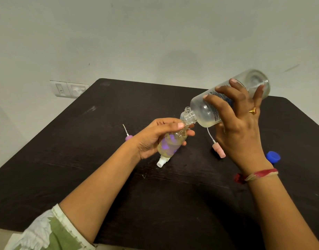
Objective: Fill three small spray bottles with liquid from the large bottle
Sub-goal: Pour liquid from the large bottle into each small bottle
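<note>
My left hand (155,136) grips a small clear bottle (171,143) with purple patches, tilted above the dark table (101,159) and partly full of pale yellowish liquid. My right hand (239,127) holds the large clear bottle (205,109) tipped down to the left, its open neck touching the small bottle's mouth. A little liquid sits in the large bottle's lower shoulder. No other small bottle is in view.
Spray heads with thin tubes lie on the table: a purple spray head (128,137) at the left, a pink spray head (219,149) under my right hand, a white spray head (162,161) below the small bottle. A blue cap (273,156) lies at the right. Wall socket (69,88) behind.
</note>
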